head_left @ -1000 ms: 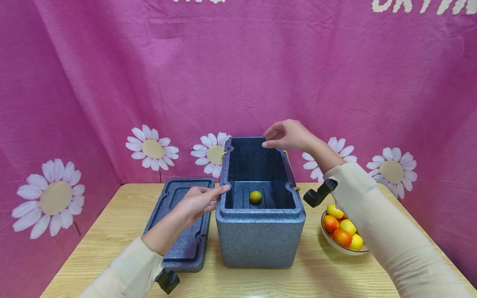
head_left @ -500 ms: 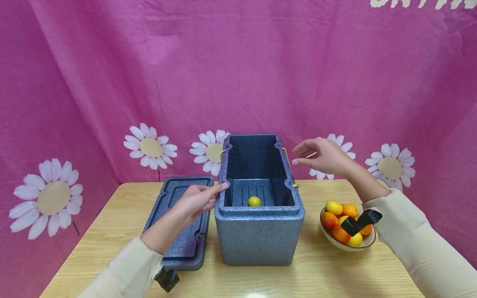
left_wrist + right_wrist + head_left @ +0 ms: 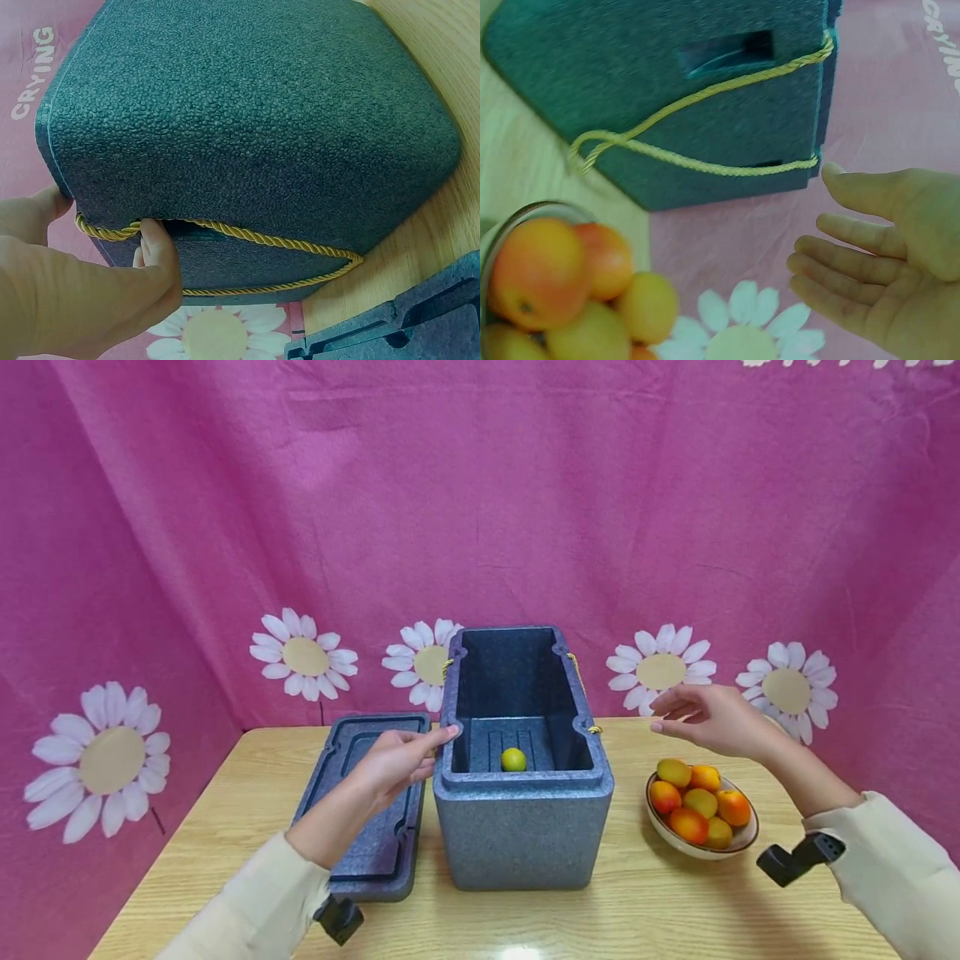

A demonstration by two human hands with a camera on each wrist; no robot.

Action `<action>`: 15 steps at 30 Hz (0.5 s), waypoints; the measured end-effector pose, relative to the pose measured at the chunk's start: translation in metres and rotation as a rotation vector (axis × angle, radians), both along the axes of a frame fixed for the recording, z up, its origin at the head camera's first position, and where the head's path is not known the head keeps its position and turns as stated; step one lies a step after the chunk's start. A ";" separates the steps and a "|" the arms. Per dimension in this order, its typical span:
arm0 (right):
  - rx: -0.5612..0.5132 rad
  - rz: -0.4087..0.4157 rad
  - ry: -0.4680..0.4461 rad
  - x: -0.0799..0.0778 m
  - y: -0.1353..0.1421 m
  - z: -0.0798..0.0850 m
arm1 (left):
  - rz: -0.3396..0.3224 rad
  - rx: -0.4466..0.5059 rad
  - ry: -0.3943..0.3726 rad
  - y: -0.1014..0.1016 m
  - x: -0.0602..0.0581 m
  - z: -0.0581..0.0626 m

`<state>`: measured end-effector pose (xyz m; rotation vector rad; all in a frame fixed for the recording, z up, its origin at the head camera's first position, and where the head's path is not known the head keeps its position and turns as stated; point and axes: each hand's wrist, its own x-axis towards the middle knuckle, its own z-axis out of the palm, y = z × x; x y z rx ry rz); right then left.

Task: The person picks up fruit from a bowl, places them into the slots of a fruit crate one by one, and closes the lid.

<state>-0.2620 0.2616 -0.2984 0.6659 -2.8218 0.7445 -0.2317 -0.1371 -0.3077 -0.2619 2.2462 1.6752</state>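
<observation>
A grey foam box point(image 3: 523, 839) stands lidless mid-table, one yellow-green round fruit point(image 3: 513, 760) on its floor. My left hand point(image 3: 397, 763) grips the box's left wall, thumb over the rim and fingers outside. In the left wrist view those fingers point(image 3: 159, 251) sit by the slot and the yellow cord point(image 3: 262, 238). To the right, my right hand point(image 3: 708, 718) hovers behind and above the fruit bowl point(image 3: 701, 850), holding nothing, its fingers loosely bent. Several red-orange and yellow fruits point(image 3: 688, 825) fill the bowl; the right wrist view shows the hand point(image 3: 885, 255) apart from them.
The grey lid point(image 3: 367, 852) lies on the wooden table point(image 3: 217, 827), left of the box and partly under my left forearm. Another yellow cord point(image 3: 705, 94) hangs along the box's right side. A pink cloth point(image 3: 480, 510) with daisies hangs behind the table.
My right hand has moved right and down, from over the box's far right edge to over the bowl's far side. My left hand keeps its grip on the rim.
</observation>
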 end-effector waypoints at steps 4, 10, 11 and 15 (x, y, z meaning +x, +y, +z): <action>-0.005 0.002 -0.016 0.007 0.010 -0.015 | 0.002 -0.001 -0.001 0.000 0.001 0.000; -0.027 0.035 0.005 0.020 0.021 -0.036 | -0.001 -0.002 0.000 0.000 0.001 0.001; -0.028 0.038 0.005 0.022 0.023 -0.039 | -0.002 -0.003 0.000 0.000 0.001 0.001; -0.030 0.024 0.001 0.031 0.030 -0.050 | -0.002 -0.008 -0.001 0.000 0.002 0.001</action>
